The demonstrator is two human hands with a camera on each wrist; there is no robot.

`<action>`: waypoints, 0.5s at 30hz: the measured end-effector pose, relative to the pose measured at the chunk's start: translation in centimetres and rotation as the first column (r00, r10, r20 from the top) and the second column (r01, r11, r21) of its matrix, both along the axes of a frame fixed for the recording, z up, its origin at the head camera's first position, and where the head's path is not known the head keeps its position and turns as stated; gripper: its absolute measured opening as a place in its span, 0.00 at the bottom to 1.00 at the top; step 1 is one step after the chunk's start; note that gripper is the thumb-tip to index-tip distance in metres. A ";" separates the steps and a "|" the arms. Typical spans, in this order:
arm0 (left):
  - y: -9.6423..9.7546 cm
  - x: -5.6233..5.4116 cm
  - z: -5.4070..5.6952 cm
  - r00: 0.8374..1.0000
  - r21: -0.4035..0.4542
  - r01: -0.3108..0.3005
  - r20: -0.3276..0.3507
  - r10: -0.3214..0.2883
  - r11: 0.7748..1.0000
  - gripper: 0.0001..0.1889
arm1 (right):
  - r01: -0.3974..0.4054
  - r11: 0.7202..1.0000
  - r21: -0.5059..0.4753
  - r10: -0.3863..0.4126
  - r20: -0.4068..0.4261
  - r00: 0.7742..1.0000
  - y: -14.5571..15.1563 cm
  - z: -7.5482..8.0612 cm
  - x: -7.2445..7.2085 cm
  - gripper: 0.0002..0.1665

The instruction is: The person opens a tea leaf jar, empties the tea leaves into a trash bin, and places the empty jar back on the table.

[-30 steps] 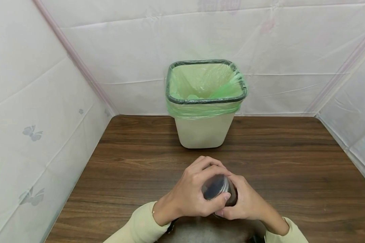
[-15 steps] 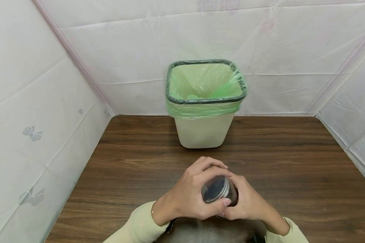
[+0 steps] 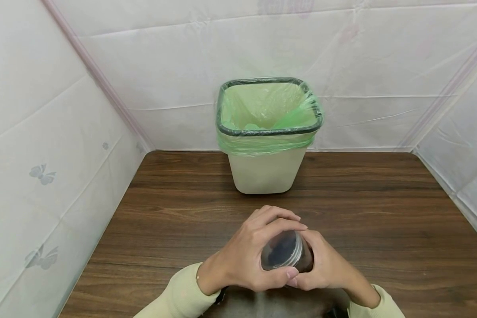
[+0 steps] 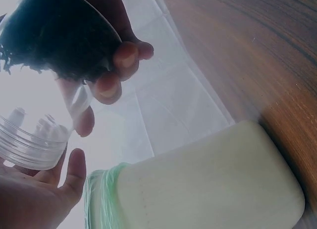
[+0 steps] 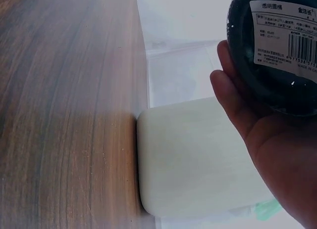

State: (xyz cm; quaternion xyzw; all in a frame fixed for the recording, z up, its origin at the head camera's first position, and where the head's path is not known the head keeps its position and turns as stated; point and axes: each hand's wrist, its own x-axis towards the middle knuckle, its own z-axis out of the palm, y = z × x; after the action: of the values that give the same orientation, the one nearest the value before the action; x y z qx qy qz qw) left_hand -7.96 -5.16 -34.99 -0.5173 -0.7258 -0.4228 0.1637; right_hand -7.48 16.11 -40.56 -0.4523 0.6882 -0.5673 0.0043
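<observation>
Between both hands is a clear plastic jar (image 4: 59, 31) with dark, leaf-like shreds inside, held tilted above the table. My left hand (image 3: 246, 254) curls round its clear lid (image 3: 280, 251), fingers over the far side and thumb along the near side. The right hand (image 3: 326, 263) grips the jar's body. In the left wrist view the ridged rim sits by the left hand (image 4: 39, 199), and the right fingertips press the jar wall. The right wrist view shows the jar's base with a white barcode label (image 5: 287, 41), the right hand (image 5: 277, 145) beneath it.
A pale bin (image 3: 266, 172) lined with a green bag stands on the table behind the hands. The dark wood table (image 3: 163, 207) is bordered by white sheeting (image 3: 163, 66) at the back and both sides.
My left hand has turned slightly on the lid, its thumb sliding down and left and its fingertips reaching a little farther right. The right hand stays nearly still; the bin has not moved.
</observation>
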 end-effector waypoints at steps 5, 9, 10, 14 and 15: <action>-0.1 -0.1 0.4 0.999 0.013 0.037 -0.035 -0.036 0.999 0.29 | -0.089 0.995 -0.041 0.089 -0.006 0.996 0.0 -0.1 -0.2 0.30; -0.1 -0.2 0.7 0.994 0.036 0.082 -0.077 -0.079 0.996 0.30 | -0.165 0.983 -0.080 0.166 0.000 0.986 0.2 -0.2 -0.4 0.29; -0.1 -0.3 0.8 0.992 0.041 0.095 -0.084 -0.091 0.995 0.30 | -0.186 0.978 -0.089 0.187 0.007 0.982 0.3 -0.3 -0.5 0.29; 0.0 -0.4 1.1 0.983 0.046 0.150 -0.110 -0.144 0.988 0.29 | -0.277 0.952 -0.128 0.283 0.035 0.958 0.4 -0.4 -0.7 0.31; 0.0 -0.4 1.2 0.981 0.043 0.160 -0.116 -0.154 0.986 0.30 | -0.301 0.944 -0.137 0.309 0.040 0.950 0.5 -0.3 -0.8 0.31</action>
State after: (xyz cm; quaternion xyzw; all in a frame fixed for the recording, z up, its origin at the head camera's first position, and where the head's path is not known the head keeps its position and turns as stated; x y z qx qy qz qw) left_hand -8.34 -5.18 -33.78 -0.5913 -0.6612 -0.4234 0.1841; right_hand -8.24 16.57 -40.90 -0.5352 0.5714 -0.6165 0.0835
